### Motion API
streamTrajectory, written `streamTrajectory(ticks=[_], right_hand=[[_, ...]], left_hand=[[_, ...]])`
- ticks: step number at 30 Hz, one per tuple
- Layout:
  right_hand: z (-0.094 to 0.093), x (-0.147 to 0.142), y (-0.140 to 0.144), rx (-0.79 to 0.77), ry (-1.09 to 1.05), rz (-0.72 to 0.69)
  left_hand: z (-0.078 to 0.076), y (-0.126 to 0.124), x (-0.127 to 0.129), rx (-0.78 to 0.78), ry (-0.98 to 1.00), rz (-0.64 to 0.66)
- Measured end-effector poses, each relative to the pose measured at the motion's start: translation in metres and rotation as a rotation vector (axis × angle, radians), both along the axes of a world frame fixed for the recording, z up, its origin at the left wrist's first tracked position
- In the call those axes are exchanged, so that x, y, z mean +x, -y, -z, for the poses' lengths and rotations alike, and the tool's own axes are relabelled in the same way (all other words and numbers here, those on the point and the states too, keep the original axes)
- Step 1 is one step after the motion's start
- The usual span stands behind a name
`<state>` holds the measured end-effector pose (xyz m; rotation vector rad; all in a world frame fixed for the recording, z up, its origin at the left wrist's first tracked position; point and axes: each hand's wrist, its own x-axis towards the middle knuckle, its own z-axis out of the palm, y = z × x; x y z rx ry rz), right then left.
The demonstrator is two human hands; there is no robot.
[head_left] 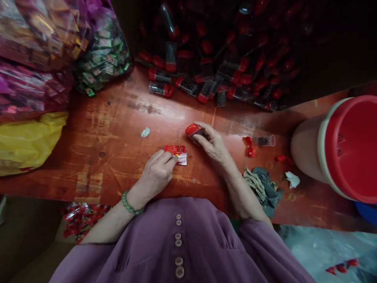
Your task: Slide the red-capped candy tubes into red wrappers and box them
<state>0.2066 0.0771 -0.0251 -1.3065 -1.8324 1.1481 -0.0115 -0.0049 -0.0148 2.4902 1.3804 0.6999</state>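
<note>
So the left hand [157, 169] is pinching a red packet [176, 154] flat against the counter [118, 129], fingers closed on its near edge. The right hand [212, 144] is wrapped around a small red-capped tube [193, 130], cap pointing to about 10 o'clock. The packet sits at roughly 7 o'clock from that cap, close by, its long axis running 3 to 9. Both wrists rest low, hands angled inward. There's a pile of the same tubes [212, 74] at 12.
</note>
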Motion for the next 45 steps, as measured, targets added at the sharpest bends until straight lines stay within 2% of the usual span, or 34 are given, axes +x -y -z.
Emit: streamTrajectory(ticks=[4,10,15,18,21,27,32,38,41,45], right_hand=[[0.003,0.002,0.013,-0.195,-0.216,0.050],[0.005,-0.002,0.021,-0.368,-0.504,0.171],[0.003,-0.006,0.027,-0.453,-0.595,0.234],[0.001,-0.006,0.032,-0.463,-0.628,0.245],[-0.002,-0.003,0.040,-0.416,-0.601,0.211],[-0.017,0.003,0.056,-0.241,-0.380,0.166],[-0.032,0.004,0.065,-0.041,-0.247,0.187],[-0.038,0.004,0.066,0.189,-0.018,-0.016],[-0.039,0.007,0.065,0.220,0.076,-0.083],[-0.041,0.010,0.063,0.150,0.151,-0.180]], left_hand=[[0.004,-0.010,-0.003,-0.068,0.173,0.015],[0.001,-0.020,-0.009,-0.203,0.322,0.075],[-0.002,-0.019,-0.007,-0.206,0.302,-0.022],[-0.005,-0.017,-0.004,-0.174,0.374,-0.101],[-0.008,-0.016,-0.002,-0.176,0.463,-0.152],[-0.012,-0.017,-0.001,-0.199,0.538,-0.187],[-0.013,-0.016,-0.001,-0.181,0.561,-0.138],[-0.012,-0.014,-0.002,-0.281,0.621,-0.113],[-0.009,-0.014,-0.002,-0.313,0.633,-0.131],[-0.008,-0.014,-0.003,-0.351,0.636,-0.140]])
